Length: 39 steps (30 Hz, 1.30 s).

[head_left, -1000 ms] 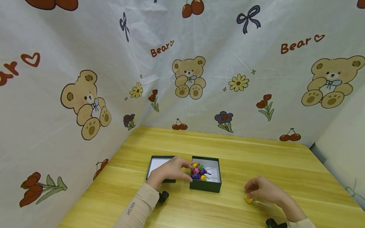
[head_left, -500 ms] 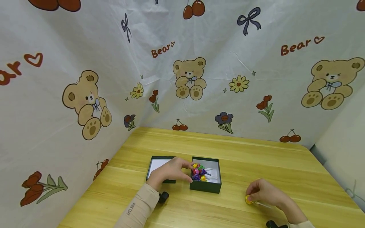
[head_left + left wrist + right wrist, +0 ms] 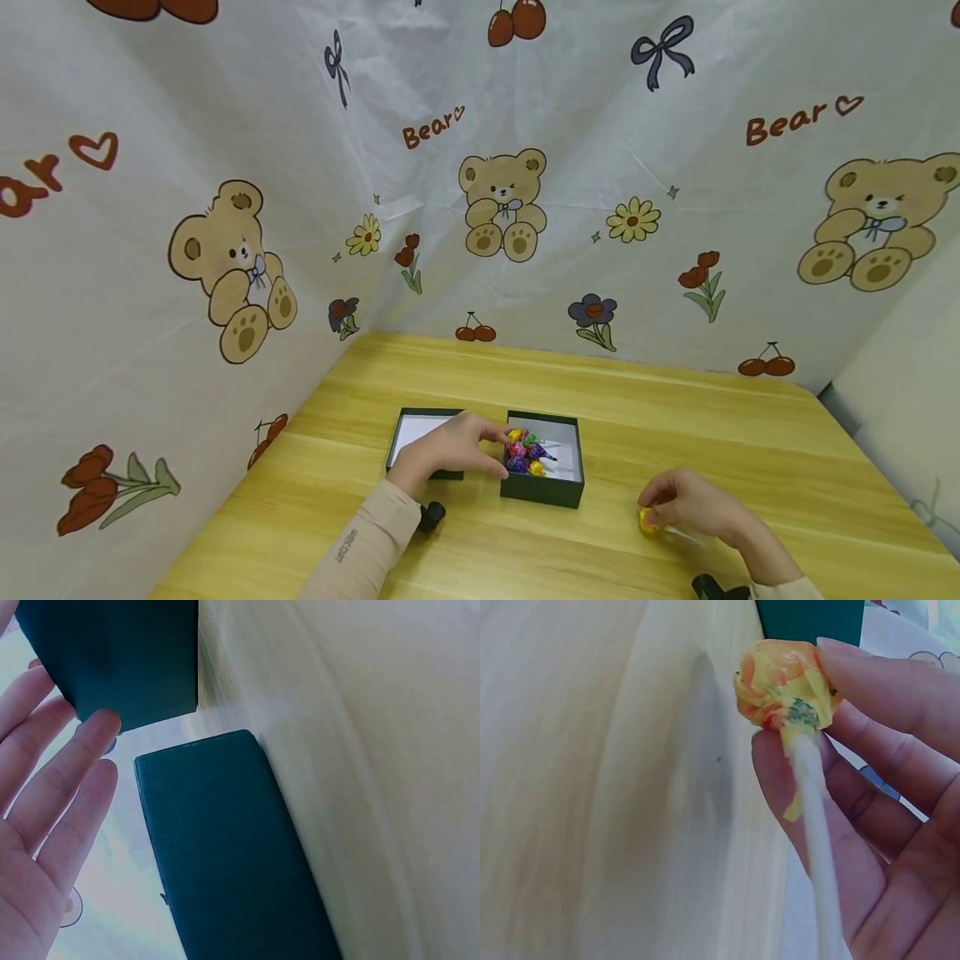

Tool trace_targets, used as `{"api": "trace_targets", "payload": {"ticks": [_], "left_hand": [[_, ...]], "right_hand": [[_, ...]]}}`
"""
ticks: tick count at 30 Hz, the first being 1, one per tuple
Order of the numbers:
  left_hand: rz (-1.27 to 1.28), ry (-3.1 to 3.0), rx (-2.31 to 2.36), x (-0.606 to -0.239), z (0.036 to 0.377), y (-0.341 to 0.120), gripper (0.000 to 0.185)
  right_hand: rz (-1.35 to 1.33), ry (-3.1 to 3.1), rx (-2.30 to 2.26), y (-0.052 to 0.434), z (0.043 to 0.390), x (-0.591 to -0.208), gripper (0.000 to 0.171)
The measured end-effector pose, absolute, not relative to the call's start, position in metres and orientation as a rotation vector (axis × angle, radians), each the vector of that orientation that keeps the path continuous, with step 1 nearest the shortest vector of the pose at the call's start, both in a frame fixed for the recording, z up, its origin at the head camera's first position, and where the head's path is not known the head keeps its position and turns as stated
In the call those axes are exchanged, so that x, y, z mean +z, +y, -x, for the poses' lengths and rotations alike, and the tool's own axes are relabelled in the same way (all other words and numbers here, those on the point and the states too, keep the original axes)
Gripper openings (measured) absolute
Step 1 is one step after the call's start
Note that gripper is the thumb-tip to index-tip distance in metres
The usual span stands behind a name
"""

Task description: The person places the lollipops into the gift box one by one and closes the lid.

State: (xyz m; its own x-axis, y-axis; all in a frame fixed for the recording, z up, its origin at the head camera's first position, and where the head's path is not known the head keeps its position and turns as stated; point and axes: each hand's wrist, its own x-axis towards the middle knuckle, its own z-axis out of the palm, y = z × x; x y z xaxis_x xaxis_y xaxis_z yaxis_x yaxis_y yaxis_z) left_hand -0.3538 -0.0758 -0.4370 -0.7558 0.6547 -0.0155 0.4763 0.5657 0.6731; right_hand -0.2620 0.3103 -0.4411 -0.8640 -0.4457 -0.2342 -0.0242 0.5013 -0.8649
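Note:
A yellow lollipop point(image 3: 784, 686) is pinched between the thumb and fingers of my right hand point(image 3: 697, 508), its white stick pointing back toward the wrist. My left hand point(image 3: 453, 446) reaches over the tray-like green piece to the left side of an open dark green box point(image 3: 542, 492). Its thumb and fingers are spread along that wall; the left wrist view shows the fingers point(image 3: 64, 776) fairly straight, close to the box. Several wrapped lollipops point(image 3: 528, 450) lie inside the box, heads to the left and sticks to the right.
A shallow dark green tray or lid point(image 3: 405, 437) with a white inside lies left of the box, partly covered by my left hand. Both rest on a wooden table point(image 3: 600, 558). A printed cloth point(image 3: 420, 183) hangs behind and along the left side.
My right hand has taken the yellow lollipop between thumb and fingers and shifted slightly left with it. The left hand stays beside the box, which has not visibly moved.

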Motion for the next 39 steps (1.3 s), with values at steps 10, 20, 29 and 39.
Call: {"api": "trace_targets", "payload": {"ticks": [10, 20, 29, 39], "left_hand": [[-0.947, 2.54, 0.964, -0.434, 0.354, -0.074, 0.048], [-0.94, 2.559, 0.972, -0.433, 0.356, -0.075, 0.045], [-0.952, 2.561, 0.966, -0.435, 0.357, -0.075, 0.046], [-0.937, 2.551, 0.958, -0.432, 0.353, -0.074, 0.048]], "right_hand": [[0.439, 2.406, -1.328, 0.289, 0.27, -0.425, 0.025], [0.484, 2.543, -1.333, 0.261, 0.28, -0.404, 0.028], [0.509, 2.624, -1.365, 0.239, 0.286, -0.394, 0.032], [0.591, 2.616, -1.407, 0.216, 0.294, -0.385, 0.026]]}}
